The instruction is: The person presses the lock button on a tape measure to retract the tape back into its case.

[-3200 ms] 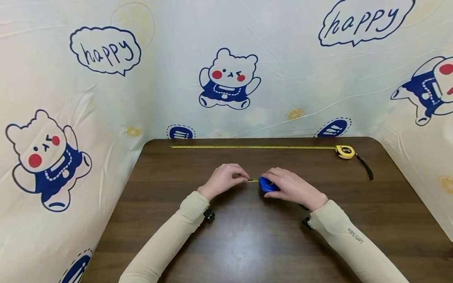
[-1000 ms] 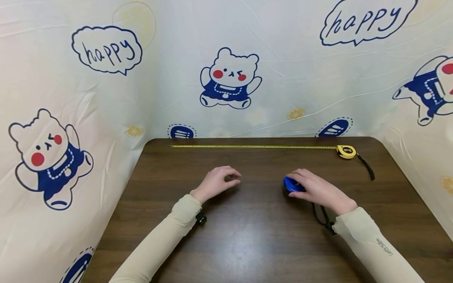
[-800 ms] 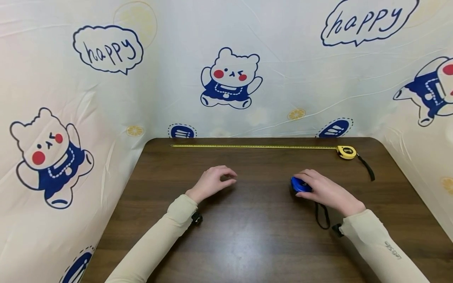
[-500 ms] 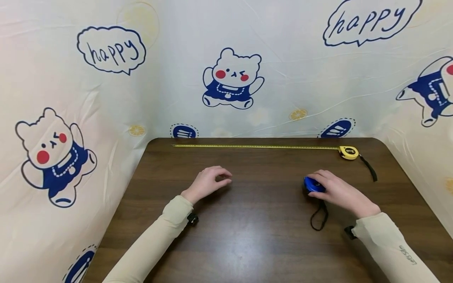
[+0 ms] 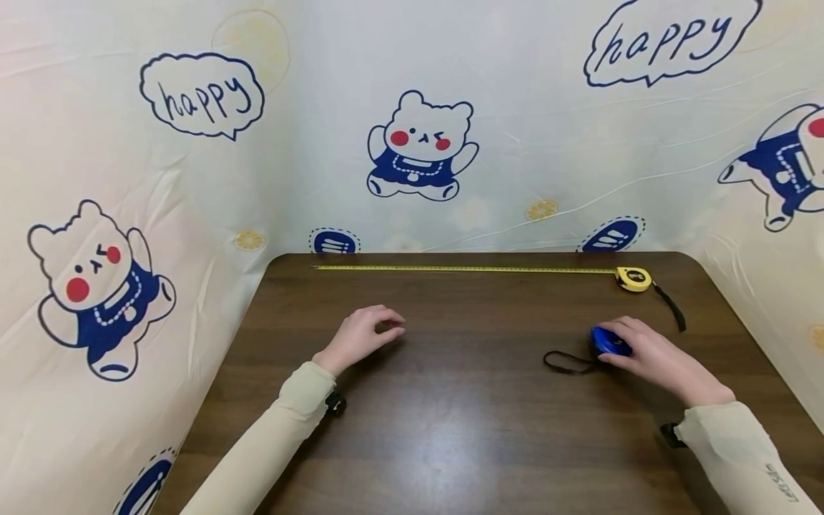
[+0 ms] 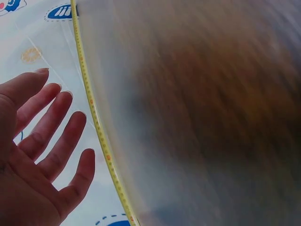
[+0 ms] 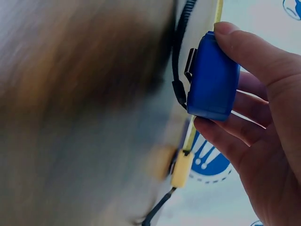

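Note:
In the head view my right hand [image 5: 666, 361] grips a blue tape measure [image 5: 610, 342] at the right of the table, thumb on one end and fingertips on the other. Its black wrist strap [image 5: 566, 363] trails to the left, and no blade shows out of the case. The right wrist view shows the side of the blue case [image 7: 214, 77] with a metal clip. My left hand [image 5: 360, 336] hovers at the left-middle with nothing in it. Its fingers [image 6: 61, 146] look loosely bent and spread in the left wrist view.
Along the back edge of the brown table [image 5: 425, 415] lies a yellow tape measure [image 5: 634, 280], its blade [image 5: 463, 269] drawn out far to the left. Its black strap [image 5: 671, 307] points to the front right. A printed cloth [image 5: 515, 129] hangs round the sides and back.
Earlier my left hand pinched the end of the blue tape measure's short blade; it has let go and moved left. My right hand has carried the blue tape measure right, and its strap has swung left.

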Demonstrator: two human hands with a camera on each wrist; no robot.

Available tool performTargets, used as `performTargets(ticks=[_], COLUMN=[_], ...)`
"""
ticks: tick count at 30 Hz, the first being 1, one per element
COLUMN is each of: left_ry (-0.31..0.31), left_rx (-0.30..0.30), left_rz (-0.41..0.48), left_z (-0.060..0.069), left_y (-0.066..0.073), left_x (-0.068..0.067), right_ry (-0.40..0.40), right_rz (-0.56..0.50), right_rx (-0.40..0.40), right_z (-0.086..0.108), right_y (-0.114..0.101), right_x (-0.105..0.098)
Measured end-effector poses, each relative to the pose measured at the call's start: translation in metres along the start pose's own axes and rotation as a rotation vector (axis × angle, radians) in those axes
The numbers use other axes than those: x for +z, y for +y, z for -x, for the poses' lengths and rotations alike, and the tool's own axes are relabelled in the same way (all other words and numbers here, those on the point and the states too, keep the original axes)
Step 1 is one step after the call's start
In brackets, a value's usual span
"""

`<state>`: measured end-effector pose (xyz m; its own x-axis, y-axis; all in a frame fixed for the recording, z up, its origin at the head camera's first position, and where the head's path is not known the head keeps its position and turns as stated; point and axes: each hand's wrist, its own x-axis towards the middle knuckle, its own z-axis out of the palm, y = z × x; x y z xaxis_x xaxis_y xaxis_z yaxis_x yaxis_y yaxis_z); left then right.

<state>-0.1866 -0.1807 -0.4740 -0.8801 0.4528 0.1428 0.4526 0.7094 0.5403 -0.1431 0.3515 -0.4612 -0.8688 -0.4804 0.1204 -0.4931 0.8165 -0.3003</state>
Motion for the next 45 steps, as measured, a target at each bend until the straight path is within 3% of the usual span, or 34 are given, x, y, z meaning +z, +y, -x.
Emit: performTargets(ticks=[12, 23, 33, 40, 45], left_ry=[0.018, 0.038, 0.052, 0.06, 0.073], left_rx=[-0.021, -0.055, -0.092, -0.119, -0.138], left_rz=[0.001, 0.006, -0.001, -0.029, -0.046], left_z=[0.004, 0.01, 0.011, 0.007, 0.001], left_y=[-0.01, -0.024, -0.036, -0.05, -0.064], left_x=[-0.007, -0.018, -0.034, -0.046, -0.055], right_ry=[0.031, -0.026, -0.02, -0.003, -0.037], right_rz=[0.024, 0.018, 0.052, 0.082, 0.086], right_rx=[-0.01, 0.025, 0.059, 0.04, 0.06], right_z=[0.011, 0.01, -0.001, -0.013, -0.023], right_y=[0.013, 0.012, 0.023, 0.039, 0.05], right_x=[0.004, 0.001, -0.023, -0.035, -0.04])
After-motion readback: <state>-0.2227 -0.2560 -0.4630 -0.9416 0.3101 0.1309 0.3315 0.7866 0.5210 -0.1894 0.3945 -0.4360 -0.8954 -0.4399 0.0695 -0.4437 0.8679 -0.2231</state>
